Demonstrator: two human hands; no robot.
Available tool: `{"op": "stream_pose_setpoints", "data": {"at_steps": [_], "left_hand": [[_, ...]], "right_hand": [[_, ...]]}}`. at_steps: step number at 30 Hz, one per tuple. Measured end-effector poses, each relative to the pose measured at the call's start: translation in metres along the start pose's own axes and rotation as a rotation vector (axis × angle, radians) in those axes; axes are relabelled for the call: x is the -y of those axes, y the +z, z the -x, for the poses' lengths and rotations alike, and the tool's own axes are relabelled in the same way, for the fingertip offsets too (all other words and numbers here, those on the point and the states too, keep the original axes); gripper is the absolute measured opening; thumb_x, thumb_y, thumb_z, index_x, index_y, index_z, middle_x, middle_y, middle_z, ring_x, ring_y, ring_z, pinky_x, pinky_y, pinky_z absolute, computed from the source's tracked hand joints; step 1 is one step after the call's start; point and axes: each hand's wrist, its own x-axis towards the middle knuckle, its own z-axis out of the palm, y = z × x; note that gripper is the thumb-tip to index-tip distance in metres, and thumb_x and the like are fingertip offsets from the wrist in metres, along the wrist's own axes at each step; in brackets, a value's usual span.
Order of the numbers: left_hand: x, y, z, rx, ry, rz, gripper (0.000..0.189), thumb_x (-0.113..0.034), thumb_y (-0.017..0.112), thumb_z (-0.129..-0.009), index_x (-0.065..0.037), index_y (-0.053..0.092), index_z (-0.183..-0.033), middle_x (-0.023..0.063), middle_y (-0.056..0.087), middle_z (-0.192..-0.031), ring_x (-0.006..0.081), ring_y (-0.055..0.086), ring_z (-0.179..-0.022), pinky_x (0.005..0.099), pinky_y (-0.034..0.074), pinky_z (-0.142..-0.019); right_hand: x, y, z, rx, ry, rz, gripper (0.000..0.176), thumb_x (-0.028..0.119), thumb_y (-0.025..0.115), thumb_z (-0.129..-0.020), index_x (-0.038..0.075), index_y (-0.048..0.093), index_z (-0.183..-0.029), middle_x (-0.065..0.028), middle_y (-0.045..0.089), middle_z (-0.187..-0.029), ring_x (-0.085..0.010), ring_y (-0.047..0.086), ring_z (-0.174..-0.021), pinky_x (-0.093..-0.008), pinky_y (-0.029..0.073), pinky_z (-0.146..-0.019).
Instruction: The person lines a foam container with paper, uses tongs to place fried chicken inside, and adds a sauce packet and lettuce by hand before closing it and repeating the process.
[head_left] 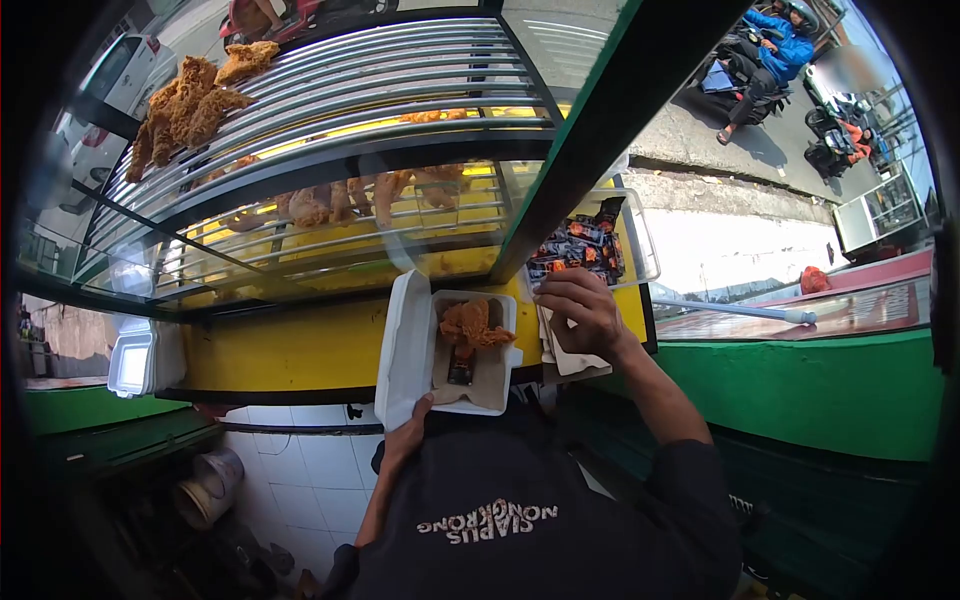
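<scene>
An open white foam box (400, 340) stands at the edge of the yellow counter (280, 355), lined with brown paper. Inside it lie a piece of fried chicken (476, 323) and a small dark sachet (461, 368). My left hand (408, 432) holds the near left corner of the box, thumb on its rim. My right hand (583, 318) hovers over a stack of brown paper (575, 361), just in front of a clear tub (645, 240) of dark and red sachets (585, 247). Its fingers are curled; whether they hold anything is hidden.
A glass case with metal racks (370, 80) rises behind the counter, with fried chicken (185, 110) on top and more inside. Stacked foam boxes (135, 360) stand at the left. A green post (590, 120) slants beside the tub. A rider in blue (780, 50) is on the street.
</scene>
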Motion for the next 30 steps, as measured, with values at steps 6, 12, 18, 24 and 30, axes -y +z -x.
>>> {"op": "stream_pose_setpoints", "data": {"at_steps": [6, 12, 18, 24, 30], "left_hand": [[0.01, 0.007, -0.001, -0.03, -0.025, 0.007, 0.038, -0.029, 0.065, -0.087, 0.004, 0.062, -0.107, 0.0158, 0.065, -0.096, 0.0276, 0.061, -0.09, 0.0352, 0.046, -0.083], [0.013, 0.013, -0.002, -0.071, 0.017, 0.059, 0.036, -0.027, 0.067, -0.086, 0.004, 0.063, -0.105, 0.0156, 0.065, -0.095, 0.028, 0.061, -0.089, 0.0361, 0.047, -0.082], [0.016, 0.015, -0.001, -0.058, -0.128, 0.106, 0.046, -0.023, 0.072, -0.083, 0.007, 0.057, -0.114, 0.0149, 0.061, -0.107, 0.025, 0.058, -0.097, 0.0326, 0.046, -0.085], [0.016, 0.019, -0.001, -0.047, -0.177, 0.099, 0.047, -0.025, 0.071, -0.082, 0.007, 0.057, -0.114, 0.0154, 0.061, -0.108, 0.025, 0.058, -0.096, 0.0323, 0.047, -0.084], [0.019, 0.02, -0.001, -0.043, -0.157, 0.093, 0.046, -0.025, 0.071, -0.083, 0.007, 0.057, -0.114, 0.016, 0.062, -0.107, 0.0255, 0.058, -0.096, 0.0326, 0.047, -0.084]], "right_hand": [[-0.127, -0.04, -0.068, -0.188, 0.527, 0.144, 0.021, 0.004, 0.058, -0.084, 0.001, 0.07, -0.1, -0.0185, 0.07, -0.093, -0.0286, 0.069, -0.084, -0.0338, 0.054, -0.077], [-0.25, -0.011, -0.102, 0.361, 0.725, 0.357, 0.037, 0.013, 0.067, -0.077, 0.006, 0.066, -0.114, -0.0182, 0.068, -0.107, -0.0303, 0.067, -0.098, -0.0369, 0.053, -0.086], [-0.282, 0.015, -0.112, 0.393, 0.882, 0.397, 0.048, 0.011, 0.069, -0.074, 0.011, 0.062, -0.122, -0.0174, 0.061, -0.122, -0.0321, 0.061, -0.112, -0.0396, 0.051, -0.093], [-0.25, -0.037, -0.123, 0.439, 0.813, 0.311, 0.04, 0.004, 0.06, -0.076, 0.007, 0.066, -0.116, -0.0212, 0.064, -0.116, -0.035, 0.061, -0.11, -0.0366, 0.05, -0.091], [-0.21, -0.067, -0.12, 0.188, 0.915, -0.035, 0.035, -0.001, 0.062, -0.078, -0.001, 0.066, -0.112, -0.013, 0.07, -0.097, -0.0181, 0.064, -0.087, -0.0291, 0.049, -0.076]]}}
